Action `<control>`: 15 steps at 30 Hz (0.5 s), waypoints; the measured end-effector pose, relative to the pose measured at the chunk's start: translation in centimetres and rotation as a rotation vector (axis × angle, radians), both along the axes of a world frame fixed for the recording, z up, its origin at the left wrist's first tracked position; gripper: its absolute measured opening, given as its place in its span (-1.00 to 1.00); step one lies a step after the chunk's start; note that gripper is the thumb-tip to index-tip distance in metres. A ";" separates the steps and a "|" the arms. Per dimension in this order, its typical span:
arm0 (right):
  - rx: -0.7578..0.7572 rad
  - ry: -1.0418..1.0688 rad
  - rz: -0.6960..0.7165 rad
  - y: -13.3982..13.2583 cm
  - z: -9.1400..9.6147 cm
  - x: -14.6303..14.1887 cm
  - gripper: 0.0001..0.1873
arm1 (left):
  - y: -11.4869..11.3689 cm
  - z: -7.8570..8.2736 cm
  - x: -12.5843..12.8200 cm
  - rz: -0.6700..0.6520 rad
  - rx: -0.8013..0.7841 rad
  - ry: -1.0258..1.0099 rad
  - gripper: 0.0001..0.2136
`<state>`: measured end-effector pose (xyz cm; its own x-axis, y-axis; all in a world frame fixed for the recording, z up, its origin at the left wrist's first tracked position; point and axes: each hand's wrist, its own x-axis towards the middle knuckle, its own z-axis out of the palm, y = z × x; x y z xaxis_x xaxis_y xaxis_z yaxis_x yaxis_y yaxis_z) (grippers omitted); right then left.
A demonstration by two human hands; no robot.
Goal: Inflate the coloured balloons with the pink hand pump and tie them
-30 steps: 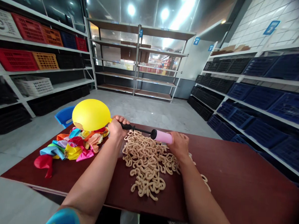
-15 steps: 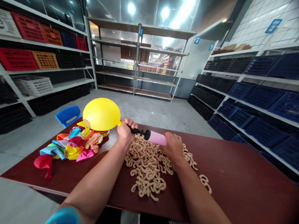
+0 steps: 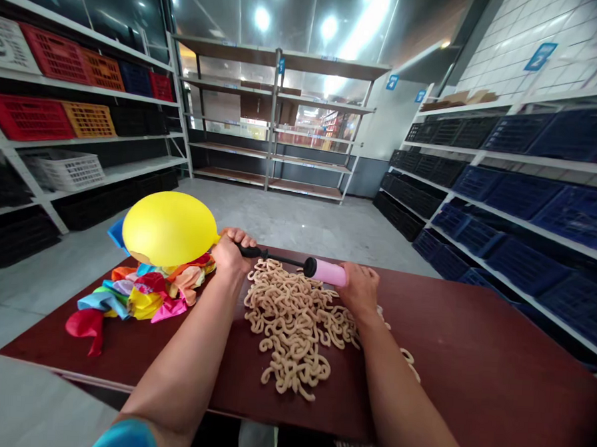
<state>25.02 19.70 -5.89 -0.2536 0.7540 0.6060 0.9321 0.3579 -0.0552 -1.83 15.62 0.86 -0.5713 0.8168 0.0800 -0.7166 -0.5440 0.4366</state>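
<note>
My left hand [image 3: 231, 252] is closed round the black nozzle end of a hand pump, where the neck of a yellow balloon [image 3: 168, 229] sits. The balloon is inflated and floats just above a heap of limp coloured balloons [image 3: 135, 293]. My right hand [image 3: 359, 288] grips the pink barrel of the pump [image 3: 328, 272]; a thin black rod shows between the barrel and the nozzle. Both hands hover over a pile of beige S-shaped clips [image 3: 293, 323] on the dark red table [image 3: 471, 366].
A blue chair [image 3: 116, 232] shows behind the balloon at the table's far left. Shelving with red, orange and white baskets [image 3: 49, 114] lines the left wall; blue and black crates [image 3: 520, 188] fill the right racks. Open grey floor lies beyond the table.
The pump barrel has been pulled out to the right, baring the rod again. The balloon has swung left and looks bigger than a second ago.
</note>
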 end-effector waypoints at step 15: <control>0.036 -0.040 0.129 -1.9 0.4 -2.2 -0.74 | -0.1 -1.6 5.2 -0.130 0.085 0.047 -0.79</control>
